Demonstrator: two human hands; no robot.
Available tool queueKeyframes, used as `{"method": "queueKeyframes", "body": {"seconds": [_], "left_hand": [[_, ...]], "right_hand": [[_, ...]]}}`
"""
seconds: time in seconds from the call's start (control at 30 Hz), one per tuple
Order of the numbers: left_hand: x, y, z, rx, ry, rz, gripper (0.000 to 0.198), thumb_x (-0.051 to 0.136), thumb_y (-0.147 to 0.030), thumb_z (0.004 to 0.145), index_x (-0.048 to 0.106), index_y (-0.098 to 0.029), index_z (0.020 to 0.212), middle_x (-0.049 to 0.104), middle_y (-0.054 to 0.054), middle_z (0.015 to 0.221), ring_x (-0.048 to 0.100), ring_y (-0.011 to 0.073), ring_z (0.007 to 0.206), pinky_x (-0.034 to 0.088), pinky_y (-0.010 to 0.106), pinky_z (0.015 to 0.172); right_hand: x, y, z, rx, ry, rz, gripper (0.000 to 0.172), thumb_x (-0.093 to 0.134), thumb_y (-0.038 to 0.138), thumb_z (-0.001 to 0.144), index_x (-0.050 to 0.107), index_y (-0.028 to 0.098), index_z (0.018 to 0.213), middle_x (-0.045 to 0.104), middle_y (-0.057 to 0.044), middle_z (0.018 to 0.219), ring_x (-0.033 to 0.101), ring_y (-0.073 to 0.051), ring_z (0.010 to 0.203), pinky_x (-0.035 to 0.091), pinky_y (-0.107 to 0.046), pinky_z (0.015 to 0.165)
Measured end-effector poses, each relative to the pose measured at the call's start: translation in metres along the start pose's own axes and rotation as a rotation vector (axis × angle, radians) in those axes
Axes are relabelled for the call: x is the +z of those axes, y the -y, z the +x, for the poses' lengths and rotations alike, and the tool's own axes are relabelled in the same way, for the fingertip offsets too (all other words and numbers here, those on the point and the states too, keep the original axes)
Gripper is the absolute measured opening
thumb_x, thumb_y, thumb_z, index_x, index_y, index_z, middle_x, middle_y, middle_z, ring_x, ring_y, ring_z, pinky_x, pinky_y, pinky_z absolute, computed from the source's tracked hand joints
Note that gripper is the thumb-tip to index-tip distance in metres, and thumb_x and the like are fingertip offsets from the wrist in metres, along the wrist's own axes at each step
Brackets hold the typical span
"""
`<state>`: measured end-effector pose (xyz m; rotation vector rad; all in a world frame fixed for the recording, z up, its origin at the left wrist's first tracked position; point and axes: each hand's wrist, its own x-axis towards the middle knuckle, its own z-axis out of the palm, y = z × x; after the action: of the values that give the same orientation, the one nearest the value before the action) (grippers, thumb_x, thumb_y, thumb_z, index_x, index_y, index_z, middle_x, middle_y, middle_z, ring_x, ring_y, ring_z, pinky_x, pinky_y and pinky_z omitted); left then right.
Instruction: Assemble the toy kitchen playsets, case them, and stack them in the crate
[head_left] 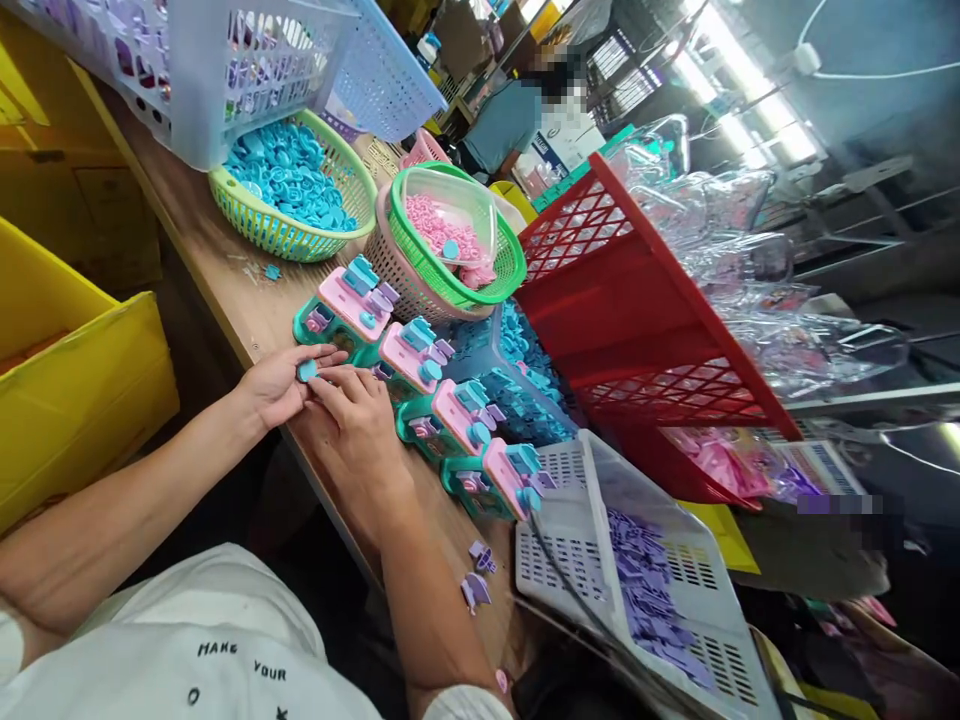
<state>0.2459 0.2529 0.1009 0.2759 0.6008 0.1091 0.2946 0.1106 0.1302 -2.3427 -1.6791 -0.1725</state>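
The left hand (277,385) is turned palm up with its fingers opened out, and a small, round, light-blue plastic disc (307,370) lies against them. The right hand (356,405) has its fingers bent and its fingertips at the disc's edge; whether they pinch it, I cannot tell. Both hands and the disc are just beside the row of four pink, teal and purple plastic toy units (459,412), on the person's side of it, near the edge of the wood-coloured worktop (232,300).

The likeliest mishap is a dropped disc: it is small, the left fingers hardly close around it, and with the edge so near it could fall to the floor. The right knuckles are very close to the row, so a careless turn of the wrist could nudge one unit into its neighbour. Loose purple plastic pieces (476,592) lie beside the row's near end, close to the right forearm, and a backward sweep of the elbow could knock them off. The yellow-green oval basket (292,247) beyond the row's far end is heaped with blue parts, which could spill if bumped.
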Motion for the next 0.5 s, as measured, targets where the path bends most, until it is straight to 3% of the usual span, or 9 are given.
{"method": "queueKeyframes", "body": {"seconds": [0.17, 0.3, 0.4, 0.5], "left_hand": [[-0.001, 0.010, -0.008, 0.029, 0.059, 0.078, 0.023, 0.049, 0.000, 0.094, 0.071, -0.004, 0.087, 0.073, 0.014, 0.090, 0.071, 0.0150, 0.075, 0.060, 0.023, 0.069], [-0.004, 0.016, -0.013, 0.150, 0.133, 0.290, 0.004, 0.072, -0.008, 0.086, 0.074, -0.008, 0.089, 0.069, 0.005, 0.076, 0.065, 0.0091, 0.062, 0.048, 0.013, 0.052], [-0.004, 0.019, -0.011, 0.224, 0.139, 0.435, 0.019, 0.088, -0.016, 0.073, 0.074, -0.009, 0.084, 0.060, -0.001, 0.061, 0.052, 0.0041, 0.049, 0.035, 0.010, 0.043], [-0.001, 0.018, -0.007, 0.305, 0.140, 0.529, 0.022, 0.091, -0.019, 0.068, 0.074, -0.009, 0.077, 0.057, -0.002, 0.058, 0.047, 0.0024, 0.045, 0.033, 0.010, 0.042]], "right_hand": [[0.007, -0.010, -0.005, 0.204, -0.142, 0.261, 0.021, 0.052, 0.026, 0.103, 0.072, 0.022, 0.100, 0.075, -0.007, 0.104, 0.068, -0.020, 0.102, 0.055, -0.036, 0.094], [0.016, -0.015, 0.003, 0.408, -0.333, 0.514, 0.023, 0.054, 0.031, 0.102, 0.071, 0.017, 0.095, 0.073, -0.009, 0.109, 0.070, -0.017, 0.101, 0.057, -0.025, 0.076], [0.019, -0.018, 0.006, 0.434, -0.377, 0.475, 0.022, 0.058, 0.032, 0.100, 0.071, 0.017, 0.092, 0.070, -0.009, 0.108, 0.069, -0.016, 0.100, 0.055, -0.022, 0.070], [0.015, -0.023, 0.002, 0.330, -0.302, 0.371, 0.018, 0.057, 0.027, 0.101, 0.071, 0.019, 0.106, 0.071, -0.007, 0.106, 0.068, -0.015, 0.098, 0.058, -0.025, 0.084]]}}
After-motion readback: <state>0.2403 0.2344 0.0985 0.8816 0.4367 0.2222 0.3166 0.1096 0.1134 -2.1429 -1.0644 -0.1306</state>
